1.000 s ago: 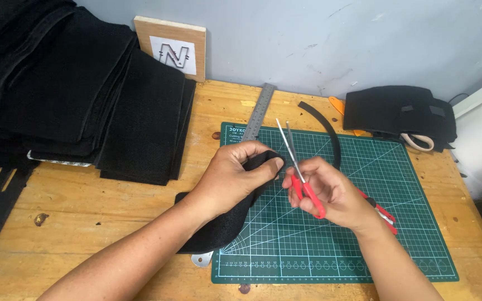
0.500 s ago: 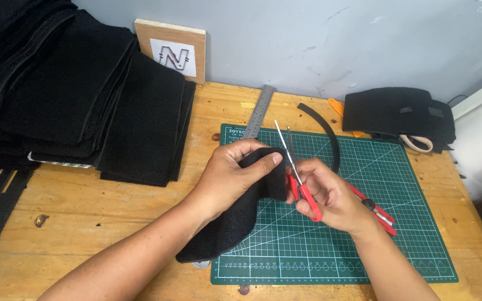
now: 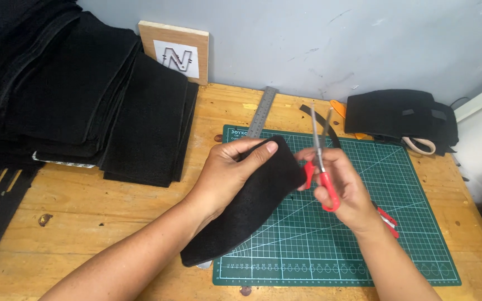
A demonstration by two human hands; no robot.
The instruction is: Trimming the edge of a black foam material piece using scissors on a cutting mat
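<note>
My left hand (image 3: 231,171) grips a piece of black fabric (image 3: 252,206) by its upper edge, lifted over the left side of a green cutting mat (image 3: 364,223). In my right hand (image 3: 344,187) I hold red-handled scissors (image 3: 320,161), blades pointing up and slightly apart, right beside the fabric's right corner. A curved black strip (image 3: 333,125) lies on the mat behind the scissors.
A steel ruler (image 3: 262,112) lies at the mat's far left corner. Stacks of black fabric (image 3: 85,106) cover the table's left. A wooden block with a letter card (image 3: 177,53) leans on the wall. A black pouch (image 3: 400,118) sits at the far right, a red tool (image 3: 387,220) under my wrist.
My left hand has turned and lifted the black fabric so more of it faces me. The scissors have risen, their blades now upright beside the fabric's corner.
</note>
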